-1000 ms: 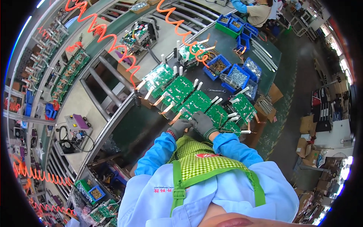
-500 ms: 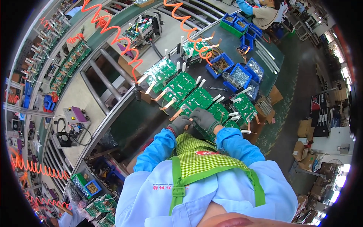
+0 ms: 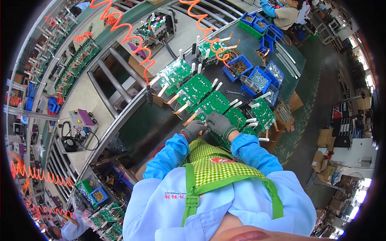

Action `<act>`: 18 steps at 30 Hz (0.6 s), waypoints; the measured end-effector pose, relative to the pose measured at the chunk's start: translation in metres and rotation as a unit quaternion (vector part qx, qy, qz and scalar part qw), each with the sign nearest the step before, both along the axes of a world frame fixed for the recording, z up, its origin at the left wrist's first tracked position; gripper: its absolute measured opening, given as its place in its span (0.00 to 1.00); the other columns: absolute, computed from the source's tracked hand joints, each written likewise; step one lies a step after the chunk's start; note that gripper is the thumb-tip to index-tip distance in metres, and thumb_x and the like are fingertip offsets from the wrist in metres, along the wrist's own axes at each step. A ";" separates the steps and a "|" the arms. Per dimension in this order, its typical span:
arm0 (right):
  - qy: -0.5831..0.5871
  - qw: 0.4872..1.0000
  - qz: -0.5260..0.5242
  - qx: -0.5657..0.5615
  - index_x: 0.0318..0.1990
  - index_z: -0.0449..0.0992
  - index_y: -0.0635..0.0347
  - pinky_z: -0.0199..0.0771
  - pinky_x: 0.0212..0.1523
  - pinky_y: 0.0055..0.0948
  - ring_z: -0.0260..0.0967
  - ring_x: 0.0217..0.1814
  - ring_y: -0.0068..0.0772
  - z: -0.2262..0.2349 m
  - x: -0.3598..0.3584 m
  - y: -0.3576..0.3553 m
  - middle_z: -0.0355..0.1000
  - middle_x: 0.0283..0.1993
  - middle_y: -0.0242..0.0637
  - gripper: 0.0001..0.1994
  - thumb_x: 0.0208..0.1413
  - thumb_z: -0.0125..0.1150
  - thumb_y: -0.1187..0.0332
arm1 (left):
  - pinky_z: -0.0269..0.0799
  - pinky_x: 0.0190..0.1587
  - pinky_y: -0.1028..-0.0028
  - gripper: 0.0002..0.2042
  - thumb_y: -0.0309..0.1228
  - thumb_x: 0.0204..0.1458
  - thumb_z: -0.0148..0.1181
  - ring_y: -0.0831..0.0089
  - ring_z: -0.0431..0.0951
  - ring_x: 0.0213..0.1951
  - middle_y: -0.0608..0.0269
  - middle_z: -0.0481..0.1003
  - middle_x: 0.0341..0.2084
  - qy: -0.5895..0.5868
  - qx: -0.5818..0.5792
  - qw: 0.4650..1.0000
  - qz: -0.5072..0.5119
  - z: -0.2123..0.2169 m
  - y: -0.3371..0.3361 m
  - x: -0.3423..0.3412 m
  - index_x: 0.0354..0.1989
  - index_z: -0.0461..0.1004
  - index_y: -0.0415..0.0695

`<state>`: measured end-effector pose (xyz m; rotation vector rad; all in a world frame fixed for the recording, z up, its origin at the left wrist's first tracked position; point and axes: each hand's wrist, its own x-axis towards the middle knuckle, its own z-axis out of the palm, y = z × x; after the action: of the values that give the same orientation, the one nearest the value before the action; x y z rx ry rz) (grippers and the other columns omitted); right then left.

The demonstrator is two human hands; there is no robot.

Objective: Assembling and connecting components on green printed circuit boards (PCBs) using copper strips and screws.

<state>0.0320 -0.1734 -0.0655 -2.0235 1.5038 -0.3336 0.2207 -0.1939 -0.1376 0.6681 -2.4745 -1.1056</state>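
just beyond the apron, both gloved hands meet on a green circuit board (image 3: pixel 217 105) lying on the dark surface (image 3: pixel 152 124), left hand (image 3: pixel 194 129) and right hand (image 3: pixel 217 122) fingers curled, grip unclear, blue bins (image 3: pixel 257 78) farther off.

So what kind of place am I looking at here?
Most likely an electronics assembly line: green circuit boards laid in rows on the workbench, blue parts bins, and orange coiled air hoses hanging overhead.

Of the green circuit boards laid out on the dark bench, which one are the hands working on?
The green board nearest the person's body: both gloved hands, left hand and right hand, meet at its near edge. The other boards lie farther up the bench, untouched.
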 end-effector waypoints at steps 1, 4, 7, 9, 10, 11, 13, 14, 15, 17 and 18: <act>-0.001 1.000 -0.009 -0.011 0.36 0.71 0.53 0.70 0.40 0.40 0.67 0.41 0.46 0.002 -0.001 0.004 0.67 0.37 0.41 0.06 0.52 0.53 0.64 | 0.70 0.34 0.73 0.10 0.27 0.47 0.59 0.75 0.74 0.33 0.64 0.74 0.29 0.024 0.280 0.954 0.101 0.013 0.003 -0.006 0.36 0.75 0.34; -0.007 0.999 -0.003 -0.035 0.37 0.71 0.52 0.69 0.40 0.40 0.67 0.41 0.46 0.001 -0.001 0.007 0.66 0.37 0.41 0.07 0.53 0.52 0.64 | 0.70 0.35 0.73 0.10 0.28 0.47 0.59 0.75 0.74 0.32 0.64 0.74 0.27 0.060 0.566 0.799 0.195 0.021 0.005 -0.017 0.36 0.75 0.35; 0.018 1.000 0.005 0.000 0.38 0.71 0.54 0.69 0.41 0.40 0.66 0.41 0.47 0.008 -0.001 0.006 0.66 0.37 0.42 0.08 0.52 0.53 0.64 | 0.69 0.30 0.74 0.08 0.29 0.46 0.59 0.74 0.75 0.29 0.58 0.75 0.27 0.024 0.472 0.862 0.185 0.019 0.004 -0.011 0.27 0.74 0.35; 0.000 1.000 0.011 -0.019 0.39 0.71 0.54 0.69 0.41 0.40 0.66 0.42 0.47 0.004 -0.002 0.000 0.66 0.38 0.43 0.09 0.52 0.53 0.64 | 0.67 0.28 0.71 0.07 0.29 0.46 0.58 0.72 0.74 0.27 0.59 0.73 0.23 0.043 0.451 0.881 0.132 0.014 -0.003 -0.009 0.24 0.74 0.39; -0.014 0.999 0.016 -0.046 0.40 0.71 0.54 0.69 0.42 0.40 0.66 0.42 0.48 0.002 -0.004 0.001 0.67 0.39 0.43 0.10 0.52 0.54 0.64 | 0.66 0.27 0.69 0.06 0.29 0.45 0.58 0.70 0.73 0.25 0.60 0.71 0.19 0.049 0.106 0.992 0.043 -0.014 -0.005 -0.006 0.24 0.74 0.40; -0.008 0.999 0.022 -0.028 0.41 0.71 0.54 0.69 0.42 0.40 0.67 0.42 0.48 0.000 -0.009 0.000 0.67 0.40 0.43 0.11 0.51 0.54 0.63 | 0.66 0.27 0.68 0.06 0.30 0.45 0.57 0.68 0.73 0.24 0.61 0.70 0.17 0.027 0.155 0.986 0.050 -0.006 -0.008 -0.011 0.24 0.74 0.41; -0.008 0.999 0.033 0.001 0.42 0.71 0.55 0.69 0.43 0.40 0.67 0.42 0.48 0.004 -0.010 -0.009 0.67 0.41 0.44 0.12 0.51 0.55 0.63 | 0.70 0.40 0.74 0.11 0.31 0.53 0.52 0.69 0.75 0.38 0.56 0.75 0.37 -0.040 0.350 0.933 0.071 -0.006 -0.016 -0.012 0.37 0.75 0.37; -0.022 0.999 0.027 0.018 0.42 0.71 0.55 0.69 0.43 0.40 0.67 0.42 0.48 0.013 -0.007 -0.012 0.67 0.41 0.44 0.12 0.51 0.56 0.64 | 0.71 0.42 0.73 0.09 0.29 0.52 0.54 0.67 0.75 0.39 0.57 0.75 0.36 -0.056 0.193 0.979 0.019 -0.011 -0.014 -0.006 0.37 0.75 0.36; -0.032 0.999 0.011 0.033 0.42 0.71 0.55 0.69 0.43 0.40 0.67 0.42 0.48 0.018 -0.011 -0.010 0.67 0.42 0.44 0.12 0.50 0.56 0.64 | 0.71 0.42 0.73 0.09 0.28 0.50 0.55 0.67 0.75 0.39 0.57 0.74 0.36 -0.017 0.333 0.940 0.068 0.003 -0.009 -0.009 0.36 0.75 0.37; -0.031 0.999 -0.005 0.039 0.42 0.71 0.54 0.69 0.44 0.40 0.67 0.43 0.47 0.023 -0.009 -0.010 0.67 0.41 0.43 0.12 0.50 0.56 0.63 | 0.72 0.42 0.72 0.09 0.28 0.49 0.57 0.66 0.75 0.39 0.57 0.74 0.36 0.026 0.462 0.878 0.124 0.024 -0.011 -0.009 0.36 0.76 0.37; -0.031 0.998 -0.029 0.042 0.42 0.72 0.52 0.69 0.44 0.40 0.67 0.44 0.47 0.023 -0.005 -0.007 0.67 0.41 0.42 0.12 0.50 0.55 0.62 | 0.72 0.42 0.72 0.09 0.27 0.48 0.57 0.67 0.75 0.39 0.56 0.74 0.35 0.038 0.448 0.886 0.115 0.025 -0.009 -0.007 0.36 0.76 0.37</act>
<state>0.0265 -0.1802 -0.0429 -1.8915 1.5147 -0.3477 0.2134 -0.2031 -0.1124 1.0845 -1.6422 -2.1121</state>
